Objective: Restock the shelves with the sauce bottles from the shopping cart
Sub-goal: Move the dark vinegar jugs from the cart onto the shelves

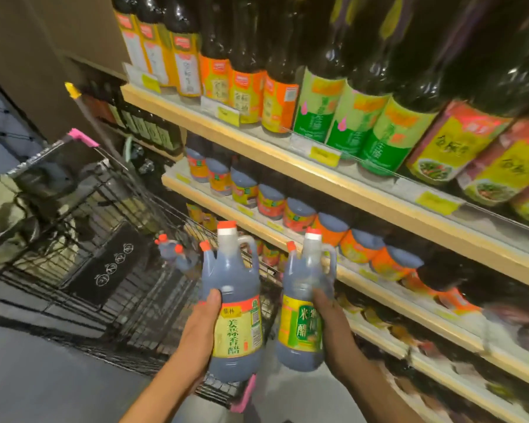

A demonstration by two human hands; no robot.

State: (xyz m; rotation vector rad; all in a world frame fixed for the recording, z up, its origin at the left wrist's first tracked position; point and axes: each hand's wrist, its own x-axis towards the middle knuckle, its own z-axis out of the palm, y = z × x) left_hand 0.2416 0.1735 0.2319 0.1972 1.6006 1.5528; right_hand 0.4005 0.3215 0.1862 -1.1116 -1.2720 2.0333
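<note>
Left hand (200,326) is wrapping the yellow-label bottle (237,303) and right hand (333,328) the green-label bottle (301,319), both upright between cart (83,227) and shelf (388,293). Body grips are probably keeping them steady for placing. Spare bottles (171,251) are waiting in the cart. Fingers behind are hidden; shelf gaps are blurring
</note>
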